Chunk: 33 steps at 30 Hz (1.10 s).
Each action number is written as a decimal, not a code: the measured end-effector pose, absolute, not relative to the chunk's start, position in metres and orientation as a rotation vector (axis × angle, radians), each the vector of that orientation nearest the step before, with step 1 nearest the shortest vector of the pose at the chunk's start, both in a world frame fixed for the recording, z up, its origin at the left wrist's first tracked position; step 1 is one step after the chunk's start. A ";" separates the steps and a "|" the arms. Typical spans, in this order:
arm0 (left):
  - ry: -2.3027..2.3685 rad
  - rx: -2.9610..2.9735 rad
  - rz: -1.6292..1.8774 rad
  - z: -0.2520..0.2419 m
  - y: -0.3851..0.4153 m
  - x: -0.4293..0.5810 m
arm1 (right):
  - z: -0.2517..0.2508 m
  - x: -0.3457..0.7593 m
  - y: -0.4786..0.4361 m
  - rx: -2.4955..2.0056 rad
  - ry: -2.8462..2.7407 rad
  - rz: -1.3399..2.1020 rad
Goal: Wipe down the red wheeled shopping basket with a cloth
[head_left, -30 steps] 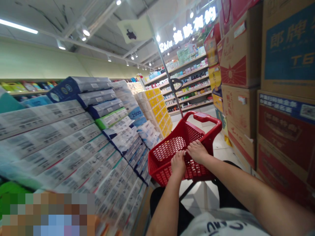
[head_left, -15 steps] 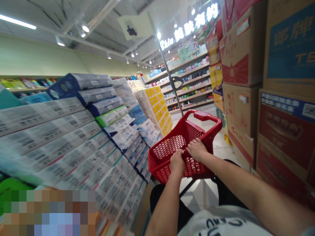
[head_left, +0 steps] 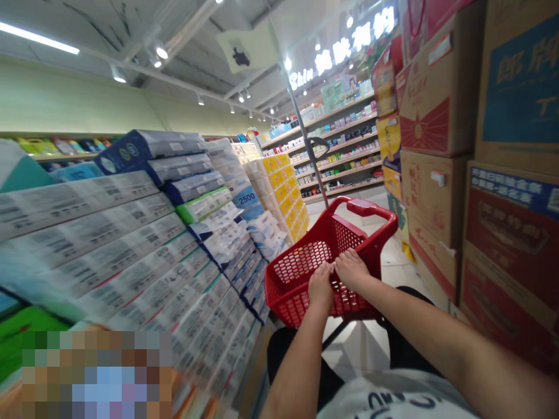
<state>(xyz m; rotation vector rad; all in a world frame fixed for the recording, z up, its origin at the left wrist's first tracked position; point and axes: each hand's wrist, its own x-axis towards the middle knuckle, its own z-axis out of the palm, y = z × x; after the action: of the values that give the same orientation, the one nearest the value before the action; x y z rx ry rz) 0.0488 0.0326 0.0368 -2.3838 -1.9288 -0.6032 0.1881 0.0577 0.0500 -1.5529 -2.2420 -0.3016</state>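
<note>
Just ahead of my body stands a red plastic shopping cart [head_left: 286,305] with pierced basket walls. My left hand [head_left: 321,286] is closed over the near rim of the basket. Right beside it, my right hand [head_left: 350,269] also grips that rim, fingers curled over the edge. The two hands nearly touch. No goods can be made out through the basket's opening. On the cart's far side is a raised red frame [head_left: 388,218]. A thin pole [head_left: 301,125] with a pale flag [head_left: 242,49] rises behind it; its foot is hidden.
Stacked packs of tissue paper [head_left: 144,273] line the left side, with yellow-and-white packs [head_left: 279,186] farther on. Tall cardboard cartons [head_left: 432,215] stand close on the right. Shelves of small goods [head_left: 340,145] cross the far end. Pale floor tiles [head_left: 367,343] show below the cart.
My left hand has shifted slightly right along the rim, nearer my right hand. Shelves, cartons and cart sit slightly farther right in view. Both hands still hold the cart.
</note>
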 end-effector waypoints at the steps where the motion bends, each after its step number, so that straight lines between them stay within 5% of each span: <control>1: -1.955 -2.356 -0.602 0.037 0.032 0.048 | 0.049 0.189 0.059 -1.547 -2.246 -0.309; 33: -1.983 -2.319 -0.515 0.036 0.032 0.040 | 0.045 0.192 0.066 -1.533 -2.235 -0.345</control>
<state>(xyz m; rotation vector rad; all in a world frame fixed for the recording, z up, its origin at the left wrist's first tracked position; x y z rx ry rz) 0.0402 0.0319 0.0357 -2.3194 -1.9835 -0.5152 0.1917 0.0655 0.0450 -1.5330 -2.2345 -0.3448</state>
